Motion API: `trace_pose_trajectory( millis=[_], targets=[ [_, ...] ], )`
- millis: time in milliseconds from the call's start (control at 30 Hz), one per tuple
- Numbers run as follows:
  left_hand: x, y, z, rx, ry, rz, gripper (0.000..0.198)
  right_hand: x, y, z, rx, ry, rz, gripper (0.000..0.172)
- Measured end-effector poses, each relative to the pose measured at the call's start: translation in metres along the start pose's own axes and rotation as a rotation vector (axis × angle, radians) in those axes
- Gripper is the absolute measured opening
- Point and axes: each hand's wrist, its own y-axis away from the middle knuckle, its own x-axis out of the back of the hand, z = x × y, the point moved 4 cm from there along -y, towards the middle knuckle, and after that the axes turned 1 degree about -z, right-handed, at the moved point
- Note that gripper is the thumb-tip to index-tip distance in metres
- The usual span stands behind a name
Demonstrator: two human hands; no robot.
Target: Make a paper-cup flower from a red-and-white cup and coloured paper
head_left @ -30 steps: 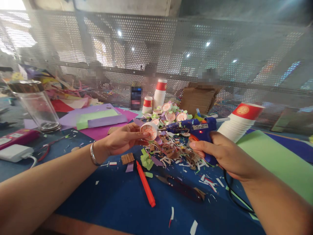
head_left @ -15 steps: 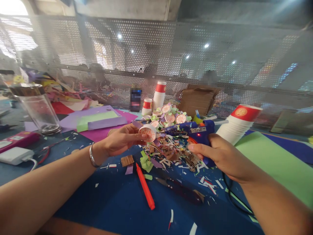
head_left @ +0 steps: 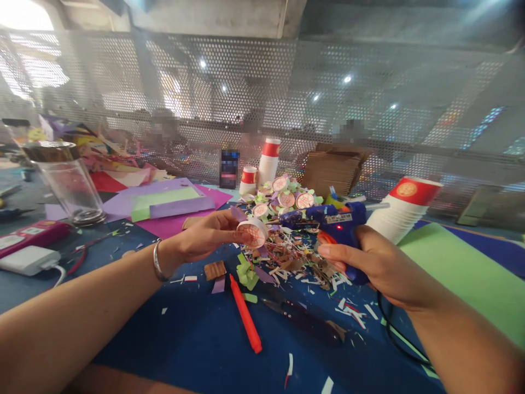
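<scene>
Pinched between the fingers of my left hand is a round white paper-cup bottom printed in red, with purple paper pieces at its edge. My right hand is wrapped around the handle of a blue hot glue gun, a finger by its orange trigger and a small red light lit. The gun's nozzle points left, close to the cup bottom; whether they touch I cannot tell. Behind lies a heap of similar decorated cup bottoms. Paper and cardboard scraps are strewn below the gun.
A red marker and dark-handled thread snips lie in front. Stacked paper cups lean at right beside green paper. At left stand a glass jar and a white adapter. A black cord trails from the gun.
The cup bottom has tilted slightly in my left hand, its printed face turning a little. The whole view has shifted slightly; both grips stay the same.
</scene>
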Motion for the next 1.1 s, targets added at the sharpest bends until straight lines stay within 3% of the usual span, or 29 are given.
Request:
trace_pose_trajectory(
  millis=[400,1100],
  targets=[
    [-0.0015,-0.0008,0.0007,0.032,-0.084,-0.013,0.012,-0.0035,-0.0002,-0.0051,-0.047,0.063,-0.023,0.032],
    [0.0044,-0.0015,-0.0056,-0.003,-0.123,-0.076,0.01,-0.0024,-0.003,-0.0066,0.005,0.163,-0.065,0.036]
  ],
)
